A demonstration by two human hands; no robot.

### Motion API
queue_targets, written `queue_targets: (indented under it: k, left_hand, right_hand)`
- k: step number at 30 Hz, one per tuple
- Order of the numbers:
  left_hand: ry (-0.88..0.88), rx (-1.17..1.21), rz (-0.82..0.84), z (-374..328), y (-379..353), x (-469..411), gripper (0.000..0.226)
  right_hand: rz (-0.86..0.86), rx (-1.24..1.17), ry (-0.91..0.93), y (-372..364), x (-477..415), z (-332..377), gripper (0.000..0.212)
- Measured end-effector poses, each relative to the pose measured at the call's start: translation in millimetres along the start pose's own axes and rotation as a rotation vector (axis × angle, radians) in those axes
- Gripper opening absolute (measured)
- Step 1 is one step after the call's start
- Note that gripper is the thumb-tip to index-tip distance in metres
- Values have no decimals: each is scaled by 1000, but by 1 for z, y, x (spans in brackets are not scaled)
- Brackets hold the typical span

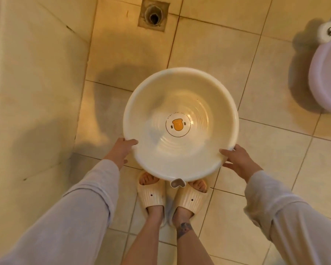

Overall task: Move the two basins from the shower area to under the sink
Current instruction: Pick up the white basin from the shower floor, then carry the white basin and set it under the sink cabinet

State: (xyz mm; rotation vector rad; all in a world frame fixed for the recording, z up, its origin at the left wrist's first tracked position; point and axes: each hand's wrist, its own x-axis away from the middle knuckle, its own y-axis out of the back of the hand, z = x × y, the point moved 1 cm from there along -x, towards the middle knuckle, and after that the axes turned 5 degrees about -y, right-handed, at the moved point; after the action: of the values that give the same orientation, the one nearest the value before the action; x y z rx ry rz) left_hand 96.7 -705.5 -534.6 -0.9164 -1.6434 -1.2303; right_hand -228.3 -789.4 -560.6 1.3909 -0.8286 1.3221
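Observation:
A round white basin point(182, 96) with an orange duck print on its bottom hangs above the tiled floor, empty, with a grey hanging tab on its near rim. My left hand point(120, 148) grips the rim at the lower left. My right hand point(239, 161) grips the rim at the lower right. A second basin point(325, 73), lilac with a frog-eye decoration on its rim, stands on the floor at the right edge, partly cut off by the frame.
An open floor drain point(153, 15) lies in the tiles at the top centre. A tiled wall point(33, 88) runs along the left. My feet in cream slippers point(153, 194) stand under the white basin's near edge.

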Motion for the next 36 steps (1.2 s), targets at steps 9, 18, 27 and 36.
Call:
queue_targets:
  k: [9,18,27,36]
  left_hand:
    - [17,218,1,-13,36,85,43]
    - [-6,261,-41,-13,115,293,40]
    - [-165,268,-32,-6,160,475,45]
    - [-309,266,36,15,162,537,41]
  right_hand:
    - [-32,-141,-92,21,88,-13,37]
    - [-31,-111,44,63,330,-10,34]
    - [-23,-204,164,112,501,-49,40]
    - [-49,-365,330,142,558,-68,32]
